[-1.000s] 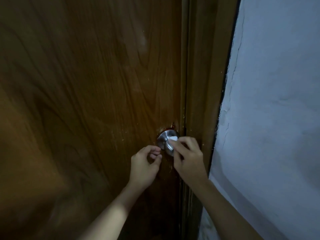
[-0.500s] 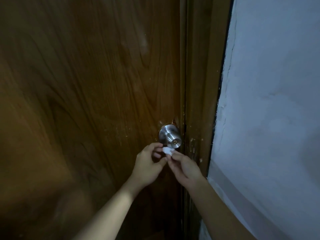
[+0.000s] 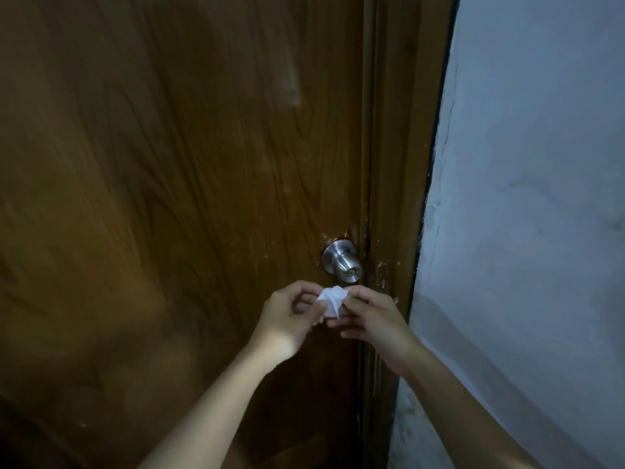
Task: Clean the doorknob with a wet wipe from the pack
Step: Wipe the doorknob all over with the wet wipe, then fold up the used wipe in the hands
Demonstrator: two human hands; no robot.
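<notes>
A round silver doorknob [image 3: 342, 262] with a keyhole in its face sticks out of the brown wooden door [image 3: 176, 198] near its right edge. Just below the knob, a small crumpled white wet wipe [image 3: 332, 301] is pinched between both hands. My left hand [image 3: 289, 318] holds its left side with thumb and fingertips. My right hand [image 3: 367, 314] grips its right side. Neither hand touches the knob. The wipe pack is not in view.
The wooden door frame [image 3: 395, 164] runs down right of the knob, with chipped paint flecks by the latch. A pale, cracked plaster wall [image 3: 527, 198] fills the right side. The light is dim.
My right hand left the knob, where it pressed the wipe, and dropped below it. Both hands now hold the wipe, which looks more spread out than half a second ago.
</notes>
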